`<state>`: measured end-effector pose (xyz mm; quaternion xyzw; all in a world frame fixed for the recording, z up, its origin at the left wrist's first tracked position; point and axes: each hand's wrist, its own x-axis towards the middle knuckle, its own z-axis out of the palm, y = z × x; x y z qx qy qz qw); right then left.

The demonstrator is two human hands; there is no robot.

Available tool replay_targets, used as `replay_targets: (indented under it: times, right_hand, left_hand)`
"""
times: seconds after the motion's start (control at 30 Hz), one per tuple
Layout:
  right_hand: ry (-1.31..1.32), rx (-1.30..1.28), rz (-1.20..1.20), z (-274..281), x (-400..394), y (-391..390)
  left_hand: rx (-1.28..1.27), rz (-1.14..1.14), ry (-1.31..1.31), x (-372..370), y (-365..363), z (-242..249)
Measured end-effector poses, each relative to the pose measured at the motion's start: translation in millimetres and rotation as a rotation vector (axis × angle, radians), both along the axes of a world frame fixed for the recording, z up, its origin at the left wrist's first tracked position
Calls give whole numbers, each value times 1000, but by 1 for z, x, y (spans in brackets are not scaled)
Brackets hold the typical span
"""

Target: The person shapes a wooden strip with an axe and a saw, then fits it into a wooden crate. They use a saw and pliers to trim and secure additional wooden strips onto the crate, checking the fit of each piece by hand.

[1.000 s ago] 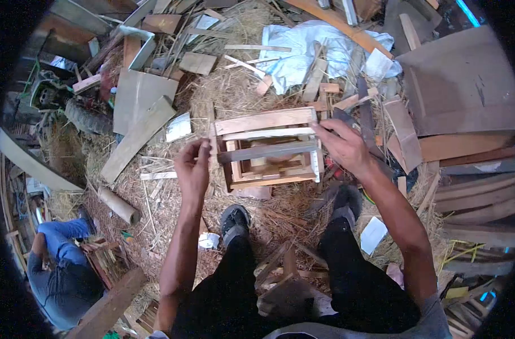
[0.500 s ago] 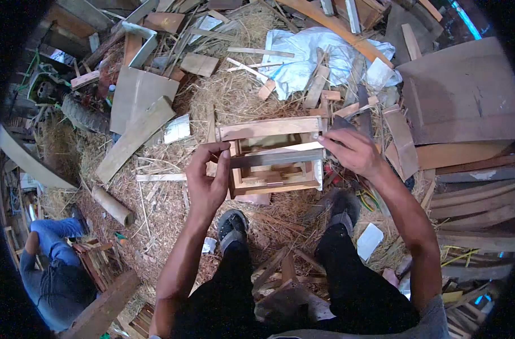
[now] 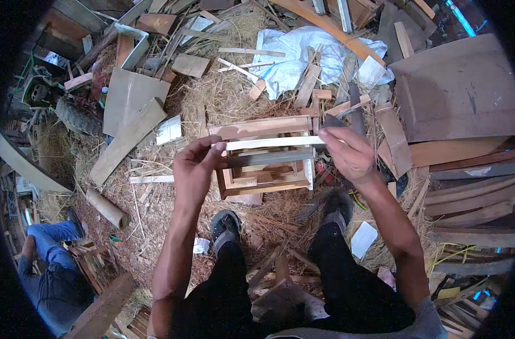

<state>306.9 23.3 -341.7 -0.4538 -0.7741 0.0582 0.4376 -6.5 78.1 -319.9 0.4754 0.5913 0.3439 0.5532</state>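
A pale thin wooden strip [image 3: 274, 143] stretches between my two hands, above a small open wooden frame [image 3: 266, 189]. The fingers of my left hand [image 3: 198, 166] pinch its left end. At its right end, my right hand [image 3: 350, 152] grips the strip with thumb and fingers. The frame has light wooden rails and a grey slat [image 3: 269, 158] across its middle, just below the strip. What supports the frame underneath is hidden.
Straw and wood scraps cover the ground. A white sack [image 3: 286, 62] lies beyond the frame. A large brown board [image 3: 458, 90] is at the right, a cardboard tube [image 3: 107, 208] at the left. Another person [image 3: 54, 271] is at the lower left.
The pale strip, earlier low inside the frame, now lies raised across it, its whole face showing. My left hand has moved from the frame's left side onto the strip's end.
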Motion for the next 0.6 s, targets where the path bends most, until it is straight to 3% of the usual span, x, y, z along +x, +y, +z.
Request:
replay_targets:
  times: [0.13, 0.23, 0.43, 0.6]
  right_hand:
    - [145, -236, -79, -24, -14, -5]
    - [300, -442, -91, -33, -21, -10]
    - [830, -684, -163, -40, -31, -12]
    - [944, -783, -286, -46, -34, -14]
  left_hand:
    - [18, 106, -107, -8, 3, -16]
    - [10, 160, -6, -10, -3, -21]
    - [150, 121, 115, -10, -8, -22]
    - [125, 126, 71, -13, -8, -25]
